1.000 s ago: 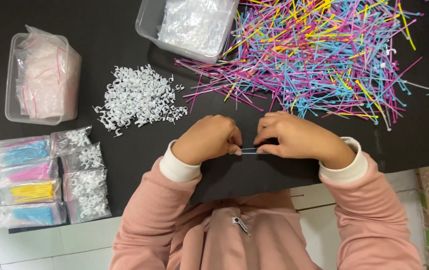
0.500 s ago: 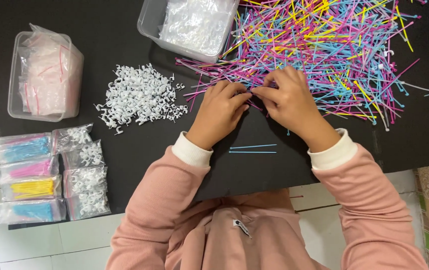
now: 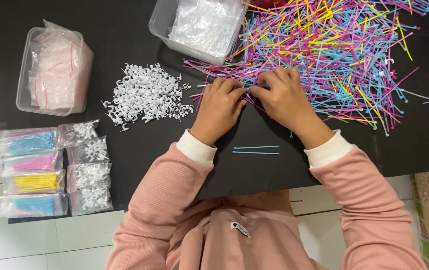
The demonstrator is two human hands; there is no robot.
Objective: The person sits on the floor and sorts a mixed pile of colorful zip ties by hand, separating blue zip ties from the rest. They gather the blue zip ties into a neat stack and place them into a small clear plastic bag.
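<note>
A big heap of coloured cable ties in pink, blue and yellow covers the far right of the black table. My left hand and my right hand rest side by side at the heap's near edge, fingertips pinching among the ties. Which ties they hold is hidden by the fingers. Two blue cable ties lie parallel on the table just below my wrists, apart from both hands.
A pile of white cable clips sits left of my hands. A clear tub of empty bags stands behind, another tub of bags at far left. Filled small bags of ties and clips line the near-left edge.
Both hands left the near table, where they held blue ties together, and reached forward into the heap. The two blue ties now lie on the table.
</note>
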